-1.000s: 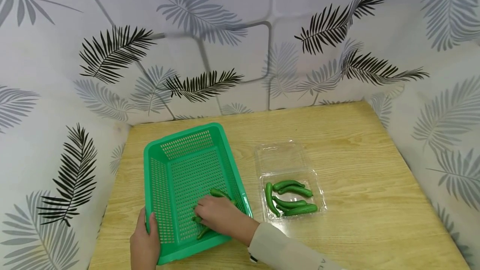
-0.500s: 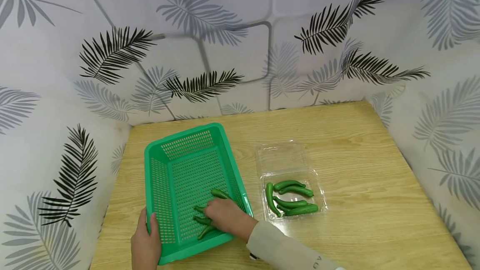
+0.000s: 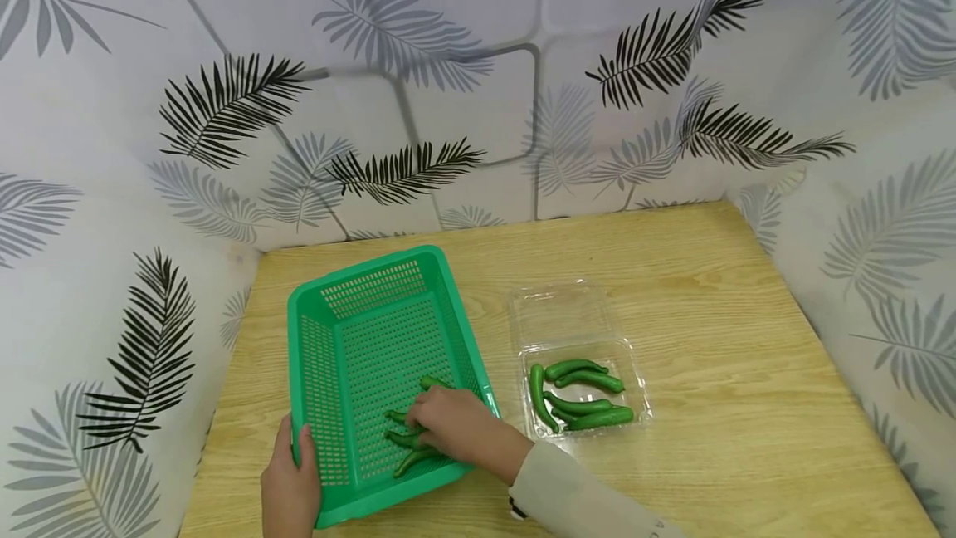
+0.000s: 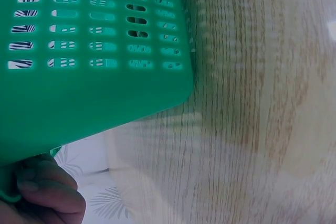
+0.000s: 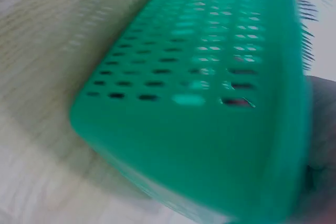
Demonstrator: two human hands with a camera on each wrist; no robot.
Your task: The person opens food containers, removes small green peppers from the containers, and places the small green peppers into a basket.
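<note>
"Head view first; what has just changed?"

"The right hand [image 3: 459,430] has drawn a little toward its own right over the past second; more of the green peppers [image 3: 411,462] now show by its left edge, lying in the green basket [image 3: 363,269]; another pokes out just beyond its knuckles."

"Has it picked one up?"

"I cannot tell; its fingertips are hidden beneath it; the boxed peppers [image 3: 537,395], in the clear box [image 3: 562,315] to that hand's right, lie as they did; so I judge that nothing has passed between basket and box, and that the handling remains inside the basket."

"And the left hand [image 3: 290,480]?"

"It grips the basket's side, thumb over the rim; that steadies it, I would say, while the other hand works."

"Left wrist view?"

"Curled fingers [image 4: 58,198] round the rim; the wooden table [image 4: 252,103] spreads away from them; I make out no pepper here."

"Right wrist view?"

"Mostly basket wall (rather blurred); a dim part of what looks like the right hand sits behind its edge; whether it holds anything, this view does not settle."
</note>
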